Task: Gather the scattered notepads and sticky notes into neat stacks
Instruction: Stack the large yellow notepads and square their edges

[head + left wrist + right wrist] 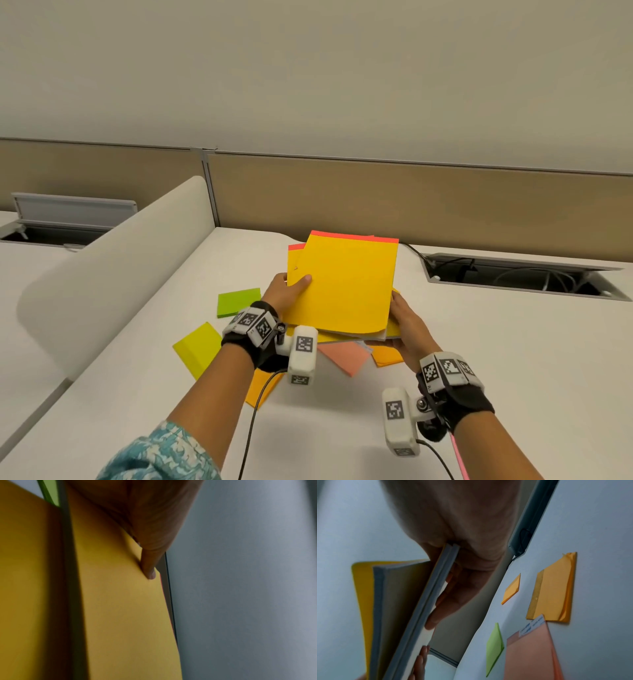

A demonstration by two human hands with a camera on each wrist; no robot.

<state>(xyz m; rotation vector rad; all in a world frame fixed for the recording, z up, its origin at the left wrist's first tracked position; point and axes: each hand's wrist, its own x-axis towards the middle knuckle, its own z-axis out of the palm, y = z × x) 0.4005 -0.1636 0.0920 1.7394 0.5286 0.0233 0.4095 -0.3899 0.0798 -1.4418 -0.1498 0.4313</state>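
Both hands hold a bundle of yellow notepads with red top bindings above the white desk. My left hand grips the left edge, thumb on the top cover. My right hand grips the lower right corner, fingers underneath. The right wrist view shows the grey pad edges pinched in that hand. On the desk lie a green sticky pad, a lime pad, a pink pad and orange pads partly under the bundle. The left wrist view shows the yellow cover under my thumb.
A curved white divider stands at the left. A tan partition runs along the back. An open cable tray with wires sits at the back right. Cables hang from my wrist cameras.
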